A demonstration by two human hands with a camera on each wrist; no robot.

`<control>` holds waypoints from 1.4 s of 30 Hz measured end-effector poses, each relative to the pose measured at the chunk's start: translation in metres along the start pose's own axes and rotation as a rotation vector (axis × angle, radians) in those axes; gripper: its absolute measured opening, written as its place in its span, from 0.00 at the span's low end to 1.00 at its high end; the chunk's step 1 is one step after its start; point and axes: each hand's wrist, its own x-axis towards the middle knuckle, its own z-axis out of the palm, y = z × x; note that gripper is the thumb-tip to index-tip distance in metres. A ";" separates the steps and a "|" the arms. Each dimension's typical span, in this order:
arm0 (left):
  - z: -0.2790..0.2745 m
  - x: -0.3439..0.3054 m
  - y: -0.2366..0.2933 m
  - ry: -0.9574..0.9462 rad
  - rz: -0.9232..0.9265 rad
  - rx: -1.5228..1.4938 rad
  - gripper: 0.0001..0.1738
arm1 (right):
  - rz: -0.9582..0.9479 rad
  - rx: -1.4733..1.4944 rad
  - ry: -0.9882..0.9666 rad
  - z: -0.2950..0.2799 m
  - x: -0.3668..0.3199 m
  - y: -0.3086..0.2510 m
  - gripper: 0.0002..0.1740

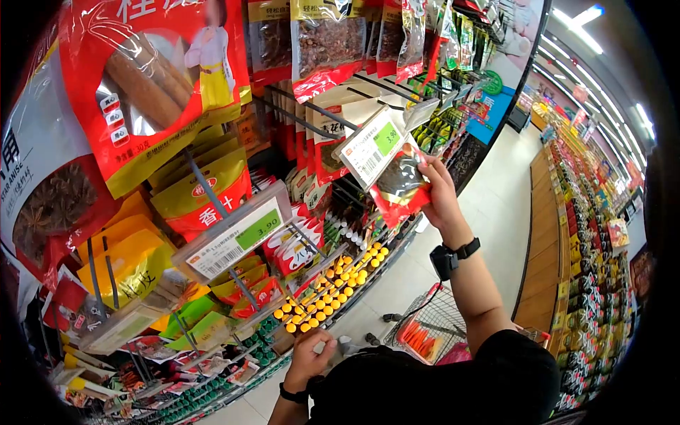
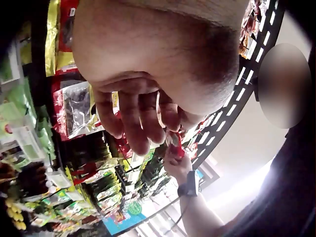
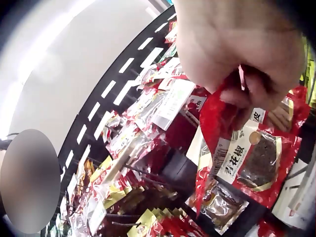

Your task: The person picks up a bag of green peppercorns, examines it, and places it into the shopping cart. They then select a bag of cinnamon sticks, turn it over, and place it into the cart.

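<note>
My right hand pinches the edge of a small red spice packet with dark contents. The packet sits just below a price tag on the hanging rack. In the right wrist view the packet is seen edge-on, hanging from the curled fingers of that hand. Behind it hangs a red and cream packet with a dark window. Low in the head view, my left hand is beside the rack, loosely curled around nothing. Its relaxed fingers show in the left wrist view.
Large spice bags, including a cinnamon bag, hang at the near left. Metal hooks and a tag holder stick out from the rack. A shopping cart holding orange packets stands below my right arm. Shelves of jars line the aisle's right side.
</note>
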 end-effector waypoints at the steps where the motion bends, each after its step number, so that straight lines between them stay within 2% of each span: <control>1: -0.001 0.001 -0.002 -0.009 0.003 -0.012 0.09 | 0.007 0.001 0.041 0.001 0.006 0.006 0.08; 4: -0.004 0.006 0.000 -0.083 0.014 0.014 0.09 | 0.061 0.071 0.077 0.019 0.022 0.014 0.04; 6: -0.003 0.004 0.005 -0.117 0.007 0.011 0.10 | 0.177 0.172 -0.064 0.009 0.041 0.021 0.04; 8: -0.001 0.011 0.002 -0.159 0.030 -0.025 0.10 | 0.266 0.278 -0.091 0.008 0.051 0.027 0.04; 9: 0.000 0.012 0.002 -0.173 0.027 -0.023 0.10 | 0.231 0.175 -0.119 0.004 0.055 0.031 0.07; 10: 0.000 0.013 0.000 -0.196 0.026 -0.020 0.10 | 0.132 0.044 -0.015 0.008 0.054 0.041 0.13; 12: 0.006 0.017 -0.001 -0.250 0.021 -0.026 0.10 | 0.116 -0.237 0.010 0.002 0.046 0.045 0.22; 14: 0.011 0.024 0.006 -0.300 0.054 0.032 0.10 | -0.085 -0.618 -0.029 -0.010 0.033 0.049 0.30; 15: 0.014 0.026 0.008 -0.319 0.066 0.046 0.09 | -0.245 -0.904 -0.040 -0.014 0.021 0.041 0.33; 16: 0.017 0.026 0.009 -0.335 0.077 0.064 0.09 | -0.309 -0.899 -0.036 -0.019 0.012 0.039 0.31; 19: 0.027 0.028 0.015 -0.385 0.073 0.091 0.09 | -0.633 -1.125 0.108 -0.050 -0.018 0.036 0.29; 20: 0.031 0.030 0.016 -0.395 0.077 0.100 0.09 | -0.595 -1.162 0.147 -0.061 -0.030 0.033 0.29; 22: 0.041 0.031 0.021 -0.392 0.047 0.161 0.09 | -0.539 -1.001 0.159 -0.104 -0.042 0.053 0.27; 24: 0.058 0.033 0.028 -0.376 0.044 0.173 0.08 | -0.368 -0.824 0.188 -0.152 -0.065 0.075 0.25; 26: 0.078 0.034 0.027 -0.384 0.040 0.207 0.08 | -0.109 -0.740 0.263 -0.203 -0.097 0.092 0.22; 28: 0.101 0.036 0.026 -0.418 -0.017 0.228 0.10 | -0.147 -0.820 0.379 -0.267 -0.132 0.121 0.22; 30: 0.128 0.041 0.026 -0.491 -0.063 0.237 0.07 | -0.035 -0.911 0.498 -0.337 -0.172 0.146 0.20; 32: 0.159 0.047 0.015 -0.576 0.068 0.278 0.06 | 0.134 -0.921 0.601 -0.401 -0.217 0.159 0.18; 36: 0.235 0.060 0.031 -0.800 0.089 0.240 0.08 | 0.365 -0.891 0.839 -0.481 -0.306 0.156 0.16; 37: 0.254 0.061 0.029 -0.850 0.091 0.228 0.08 | 0.357 -0.901 0.907 -0.501 -0.328 0.165 0.14; 40: 0.312 0.063 0.019 -1.022 0.124 0.301 0.08 | 0.415 -0.934 0.960 -0.552 -0.384 0.186 0.13; 42: 0.346 0.062 0.011 -1.085 0.198 0.296 0.08 | 0.374 -1.004 0.972 -0.578 -0.423 0.211 0.11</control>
